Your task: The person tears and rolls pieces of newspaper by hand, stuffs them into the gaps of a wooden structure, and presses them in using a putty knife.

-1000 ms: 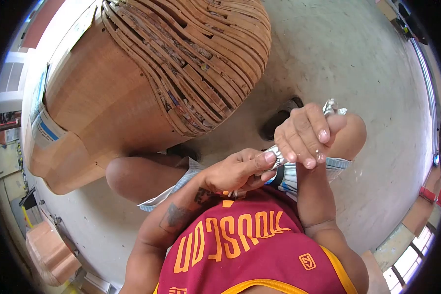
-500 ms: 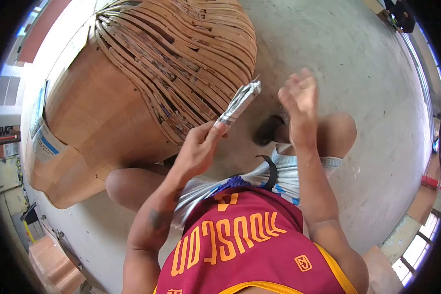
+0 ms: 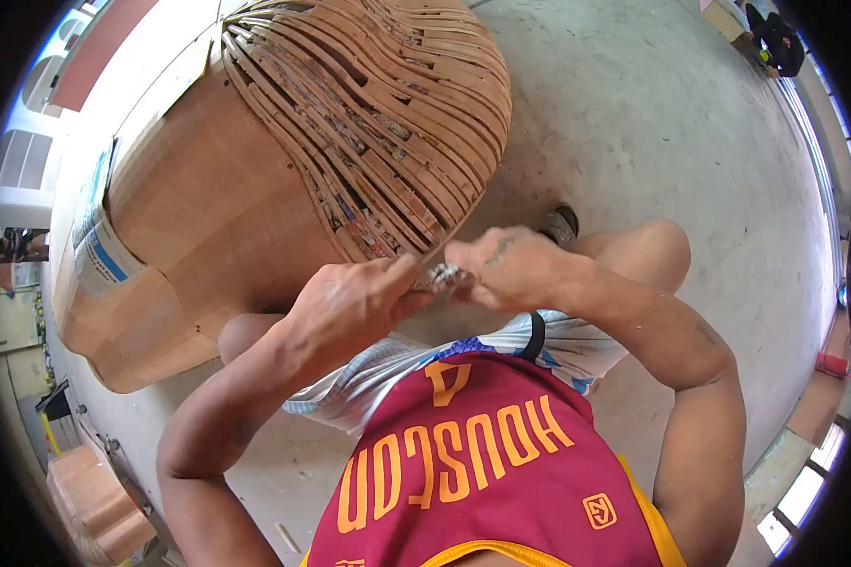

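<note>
Both hands meet in front of my lap on a piece of folded newspaper [image 3: 442, 277]. Its crumpled middle shows in the narrow gap between them, and the rest is hidden by my fingers. My left hand [image 3: 350, 295] is closed round one end. On the other end is my right hand [image 3: 512, 269], its fingers curled with the back of the hand facing up. Just beyond the hands stands a large curved wooden form [image 3: 227, 189], smooth on the near left side. Thin brown strips [image 3: 397, 104] run over its upper part, with scraps of printed paper in the gaps.
The form takes up the upper left, with a printed paper patch [image 3: 104, 260] on its left edge. My bent knees frame my hands, and a dark shoe [image 3: 560, 224] shows beyond. A smaller wooden piece [image 3: 99, 501] sits lower left. Another person [image 3: 775, 42] is far off at upper right.
My right hand was open and apart at the right; now it has come in and closed on the newspaper. The newspaper, sticking up from my left hand before, is now lower and mostly covered.
</note>
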A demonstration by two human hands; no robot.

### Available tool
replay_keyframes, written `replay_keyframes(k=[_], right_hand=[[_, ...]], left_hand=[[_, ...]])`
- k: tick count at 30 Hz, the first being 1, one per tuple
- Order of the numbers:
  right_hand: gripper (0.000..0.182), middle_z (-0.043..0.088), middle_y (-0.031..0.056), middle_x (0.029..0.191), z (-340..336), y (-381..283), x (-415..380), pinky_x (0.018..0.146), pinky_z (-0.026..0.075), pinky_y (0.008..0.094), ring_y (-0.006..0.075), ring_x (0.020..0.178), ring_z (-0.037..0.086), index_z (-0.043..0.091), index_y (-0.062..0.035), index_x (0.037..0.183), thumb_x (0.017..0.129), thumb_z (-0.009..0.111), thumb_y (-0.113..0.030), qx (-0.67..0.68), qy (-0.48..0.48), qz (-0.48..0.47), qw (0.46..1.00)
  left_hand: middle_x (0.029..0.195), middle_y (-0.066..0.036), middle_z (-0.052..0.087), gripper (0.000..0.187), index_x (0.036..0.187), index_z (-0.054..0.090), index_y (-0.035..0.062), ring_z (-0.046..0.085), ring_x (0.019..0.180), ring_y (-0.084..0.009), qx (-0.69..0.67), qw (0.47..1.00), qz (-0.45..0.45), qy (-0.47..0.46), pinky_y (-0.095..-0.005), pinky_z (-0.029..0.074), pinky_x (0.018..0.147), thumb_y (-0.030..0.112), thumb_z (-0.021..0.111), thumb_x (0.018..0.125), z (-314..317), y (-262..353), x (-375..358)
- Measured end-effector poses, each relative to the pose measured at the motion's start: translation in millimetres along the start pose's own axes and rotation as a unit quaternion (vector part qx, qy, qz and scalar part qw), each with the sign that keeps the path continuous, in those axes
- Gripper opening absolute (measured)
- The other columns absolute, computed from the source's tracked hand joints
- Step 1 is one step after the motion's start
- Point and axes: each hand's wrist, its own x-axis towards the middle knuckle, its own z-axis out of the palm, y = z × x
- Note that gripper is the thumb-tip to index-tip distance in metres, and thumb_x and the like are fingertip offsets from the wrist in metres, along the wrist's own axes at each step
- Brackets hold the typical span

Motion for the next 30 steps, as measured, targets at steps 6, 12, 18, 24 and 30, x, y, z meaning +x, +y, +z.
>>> replay_keyframes(k=[6,12,18,24,30], right_hand=[[0.035,0.046,-0.0101,0.069,8.9,-27.5,-32.4,0.049,0.030,0.0235,0.0043,0.058,0.043,0.071,-0.0109,0.097,0.106,0.070,-0.045,0.603,-0.386,0.164,0.679],[0.043,0.068,0.0079,0.099,50.5,-39.1,-42.6,0.078,0.053,0.0393,0.0229,0.088,0.069,0.066,-0.0057,0.128,0.104,0.068,-0.041,0.121,0.029,0.040,0.991],[0.050,0.067,0.0118,0.105,73.2,-51.4,-22.5,0.090,0.055,0.0454,0.0297,0.099,0.069,0.059,-0.0040,0.141,0.099,0.062,-0.029,-0.176,0.307,-0.032,0.935],[0.014,0.066,0.0071,0.081,66.5,-22.2,-15.7,0.071,0.060,0.0402,0.0231,0.081,0.074,0.060,-0.0119,0.098,0.096,0.062,-0.026,-0.118,0.219,-0.098,0.964],[0.032,0.075,0.0224,0.097,25.5,-46.8,-34.8,0.083,0.059,0.0504,0.0388,0.097,0.076,0.063,0.0020,0.106,0.099,0.067,-0.029,0.127,-0.043,-0.004,0.991]], left_hand=[[0.079,0.000,0.055,0.042,0.131,0.063,0.0119,0.066,0.066,-0.0178,0.191,0.934,0.301,0.020,-0.0342,0.055,0.056,0.027,0.070,0.092,-17.1,13.6,-24.1],[0.076,-0.002,0.066,0.037,0.130,0.071,0.0178,0.074,0.074,-0.0235,0.034,0.990,0.129,-0.041,-0.0390,0.059,0.061,0.031,0.075,0.096,16.3,-5.5,-25.4],[0.075,0.004,0.062,0.041,0.106,0.073,-0.0021,0.049,0.070,-0.0032,-0.505,0.814,-0.280,-0.065,-0.0265,0.041,0.058,0.036,0.061,0.114,34.6,15.5,-28.3],[0.067,0.005,0.057,0.032,0.111,0.071,0.0014,0.046,0.059,-0.0070,-0.338,0.916,-0.201,-0.079,-0.0252,0.036,0.054,0.032,0.061,0.113,45.1,9.5,-37.2],[0.092,-0.018,0.075,0.020,0.108,0.071,0.0111,0.072,0.080,-0.0422,-0.045,0.996,-0.029,-0.075,-0.0495,0.057,0.067,0.030,0.069,0.102,10.3,36.9,-32.4]])
